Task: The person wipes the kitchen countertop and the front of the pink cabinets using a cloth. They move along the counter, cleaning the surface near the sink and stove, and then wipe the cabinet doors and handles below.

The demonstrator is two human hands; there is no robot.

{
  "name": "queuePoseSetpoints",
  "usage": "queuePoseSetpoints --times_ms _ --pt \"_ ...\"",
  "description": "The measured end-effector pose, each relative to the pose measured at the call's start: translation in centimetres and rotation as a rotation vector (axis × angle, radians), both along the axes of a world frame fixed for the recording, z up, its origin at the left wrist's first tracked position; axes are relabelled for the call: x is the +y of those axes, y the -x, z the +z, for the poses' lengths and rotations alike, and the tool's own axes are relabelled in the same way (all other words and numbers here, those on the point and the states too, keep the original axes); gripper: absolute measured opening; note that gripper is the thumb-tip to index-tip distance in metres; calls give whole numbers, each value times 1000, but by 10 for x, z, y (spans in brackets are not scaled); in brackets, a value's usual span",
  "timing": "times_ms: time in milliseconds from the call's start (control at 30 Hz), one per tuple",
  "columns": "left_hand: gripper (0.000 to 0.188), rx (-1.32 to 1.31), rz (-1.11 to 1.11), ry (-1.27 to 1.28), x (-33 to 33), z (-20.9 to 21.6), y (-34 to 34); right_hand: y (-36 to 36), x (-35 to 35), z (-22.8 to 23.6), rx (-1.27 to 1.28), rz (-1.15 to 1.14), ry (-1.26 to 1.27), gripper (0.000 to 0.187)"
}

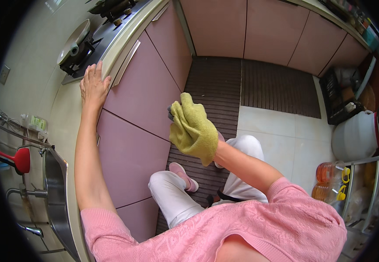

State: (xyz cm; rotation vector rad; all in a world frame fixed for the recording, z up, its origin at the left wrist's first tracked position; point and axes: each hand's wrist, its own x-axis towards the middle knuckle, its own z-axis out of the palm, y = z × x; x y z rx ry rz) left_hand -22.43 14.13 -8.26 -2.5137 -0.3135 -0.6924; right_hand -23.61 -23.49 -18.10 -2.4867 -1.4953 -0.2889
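My left hand [94, 85] lies palm down on the counter edge [77, 105] beside the gas stove [100, 46], its fingers stretched out. A fuzzy yellow-green mitt or cloth [193, 131] covers my right hand entirely, and its end reaches round the wrist. Folds hide the fingers, so their pose does not show. A small dark grey piece [170, 112] sticks out at the covering's left side; what it is I cannot make out. This covered hand is in front of the pink cabinet doors [141, 94], above the dark ribbed mat [211, 83]. Whether it touches a door is unclear.
A pan [75, 39] rests on the stove. Left of me are a sink [58, 196], a faucet [34, 192] and a red spatula [21, 160]. On the right stand a black crate [329, 96], a white bucket [353, 135] and oil bottles [327, 192] by a metal rack [375, 196].
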Motion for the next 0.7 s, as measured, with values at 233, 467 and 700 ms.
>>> queuePoseSetpoints --times_ms 233,467,700 --pt "71 35 27 110 -19 9 8 -45 0 -35 212 -112 46 16" --pt "72 115 -163 367 -26 21 12 -101 4 -148 521 -151 -90 20" --pt "74 142 -65 450 -42 27 11 -170 -5 -109 1150 -141 -737 21"
